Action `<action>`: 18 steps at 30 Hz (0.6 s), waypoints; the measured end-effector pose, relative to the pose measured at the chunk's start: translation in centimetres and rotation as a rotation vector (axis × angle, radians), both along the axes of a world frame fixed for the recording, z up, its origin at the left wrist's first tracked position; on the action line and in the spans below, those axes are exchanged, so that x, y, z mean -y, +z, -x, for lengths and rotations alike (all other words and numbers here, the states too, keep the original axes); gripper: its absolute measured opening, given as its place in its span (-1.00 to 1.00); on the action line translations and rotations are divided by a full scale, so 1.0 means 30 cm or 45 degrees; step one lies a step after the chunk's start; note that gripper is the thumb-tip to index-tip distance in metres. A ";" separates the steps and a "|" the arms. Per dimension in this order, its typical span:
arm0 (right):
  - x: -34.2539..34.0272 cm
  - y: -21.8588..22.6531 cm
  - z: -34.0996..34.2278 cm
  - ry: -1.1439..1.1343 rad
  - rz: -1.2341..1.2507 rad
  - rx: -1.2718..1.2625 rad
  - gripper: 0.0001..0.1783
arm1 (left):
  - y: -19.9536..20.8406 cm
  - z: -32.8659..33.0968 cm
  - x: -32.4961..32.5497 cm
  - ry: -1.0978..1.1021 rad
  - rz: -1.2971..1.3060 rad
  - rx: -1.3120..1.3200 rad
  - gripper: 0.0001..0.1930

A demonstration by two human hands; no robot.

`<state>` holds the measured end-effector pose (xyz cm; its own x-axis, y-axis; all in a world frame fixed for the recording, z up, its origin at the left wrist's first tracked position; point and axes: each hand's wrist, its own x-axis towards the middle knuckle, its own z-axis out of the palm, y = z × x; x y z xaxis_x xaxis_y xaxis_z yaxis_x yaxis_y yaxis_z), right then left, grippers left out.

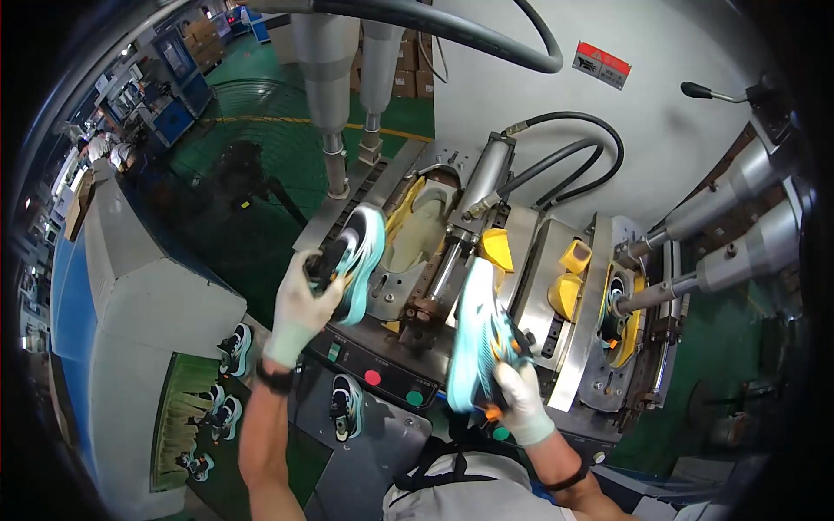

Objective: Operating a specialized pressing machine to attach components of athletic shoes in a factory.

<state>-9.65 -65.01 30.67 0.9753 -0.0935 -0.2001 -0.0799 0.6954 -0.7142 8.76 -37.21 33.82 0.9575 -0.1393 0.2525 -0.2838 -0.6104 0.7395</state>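
Note:
In a pale glove, my left hand [304, 300] grips a black-and-white sneaker [367, 252] with a turquoise sole, in front of the left press station [419, 230]. My right hand [521, 404], also gloved, is closed round a second sneaker [473, 339]. That shoe is tilted up, its white and turquoise sole facing left. A similar sneaker [346, 406] rests on the grey shelf below my left hand. Inside the right press station [604, 382], one more sneaker [613, 317] sits beneath a metal rod, partly hidden.
Yellow pads [495, 249] stand on the machine's middle, beside a hydraulic cylinder [488, 174] with black hoses. Red [373, 377] and green [414, 398] buttons line the front panel. At the left, several sneakers [226, 417] lie by a conveyor opening [169, 425]. A large fan [248, 169] stands behind.

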 end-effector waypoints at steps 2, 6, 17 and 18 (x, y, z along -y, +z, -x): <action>-0.138 0.011 -0.245 0.087 -0.038 0.047 -0.52 | -0.067 0.225 -0.165 0.136 0.164 0.108 -0.56; -0.290 -0.139 -0.764 0.073 -0.032 -0.333 -0.74 | -0.306 0.634 -0.442 0.587 0.090 -0.116 -0.56; -0.383 -0.561 -1.283 -0.285 1.592 -0.903 -0.40 | -1.041 1.498 -0.530 1.457 0.065 -0.653 -0.37; -0.519 -0.475 -1.256 -0.306 1.548 -0.939 -0.46 | -1.089 1.577 -0.492 1.487 -0.064 -0.498 -0.38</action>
<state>28.03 -49.43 16.42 0.6232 -0.7136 -0.3201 -0.6556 -0.2534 -0.7114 -38.56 -22.45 1.15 0.5238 0.8497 -0.0603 0.6865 -0.3792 0.6204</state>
